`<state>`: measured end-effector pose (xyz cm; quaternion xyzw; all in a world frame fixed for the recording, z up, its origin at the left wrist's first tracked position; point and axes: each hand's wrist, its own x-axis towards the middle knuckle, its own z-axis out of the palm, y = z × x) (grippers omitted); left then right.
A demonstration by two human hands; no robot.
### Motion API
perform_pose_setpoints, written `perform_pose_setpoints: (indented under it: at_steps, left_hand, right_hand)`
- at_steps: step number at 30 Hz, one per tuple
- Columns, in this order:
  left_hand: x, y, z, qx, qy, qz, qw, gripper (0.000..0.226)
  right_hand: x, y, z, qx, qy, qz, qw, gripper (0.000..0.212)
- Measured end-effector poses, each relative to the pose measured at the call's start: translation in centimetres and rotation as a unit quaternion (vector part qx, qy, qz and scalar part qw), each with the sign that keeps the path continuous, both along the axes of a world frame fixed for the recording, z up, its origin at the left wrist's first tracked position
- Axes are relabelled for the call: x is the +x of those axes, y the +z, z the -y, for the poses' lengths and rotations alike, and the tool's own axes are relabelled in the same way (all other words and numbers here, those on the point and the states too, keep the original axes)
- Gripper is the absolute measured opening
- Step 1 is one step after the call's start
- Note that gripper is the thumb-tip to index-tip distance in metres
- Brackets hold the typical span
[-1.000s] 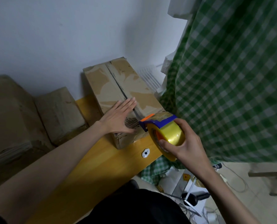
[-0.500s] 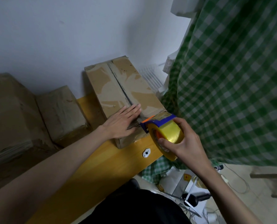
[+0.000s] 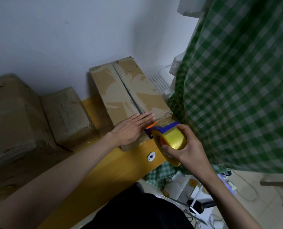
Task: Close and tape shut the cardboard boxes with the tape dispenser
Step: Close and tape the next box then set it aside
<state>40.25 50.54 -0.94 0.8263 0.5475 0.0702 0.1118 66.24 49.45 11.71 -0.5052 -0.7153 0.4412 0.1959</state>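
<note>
A closed cardboard box (image 3: 121, 90) lies on a yellow wooden shelf (image 3: 104, 171), its flaps meeting in a dark seam along the top. My left hand (image 3: 131, 128) presses flat on the box's near end, fingers straight across the seam. My right hand (image 3: 183, 149) grips a tape dispenser (image 3: 167, 136) with a blue body, orange tab and yellow tape roll. The dispenser's head sits against the box's near right corner, just right of my left fingertips.
Two more cardboard boxes stand to the left: a small one (image 3: 66, 113) and a large one (image 3: 8, 116). A green checked curtain (image 3: 236, 80) hangs close on the right. A white wall rises behind. Cluttered floor with cables (image 3: 195, 195) lies below the shelf edge.
My left hand slid right across the box top to the seam at the near end. The dispenser stayed at the near right corner, shifting only slightly.
</note>
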Motion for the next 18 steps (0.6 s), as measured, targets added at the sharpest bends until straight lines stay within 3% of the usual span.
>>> perform_pose_setpoints:
  at_steps: [18]
  left_hand:
    - [0.8,-1.0,-0.5,0.004,0.038,-0.019,0.999,0.072]
  right_hand:
    - [2.6,-1.1,1.3,-0.011,0.037,-0.013,0.999,0.073]
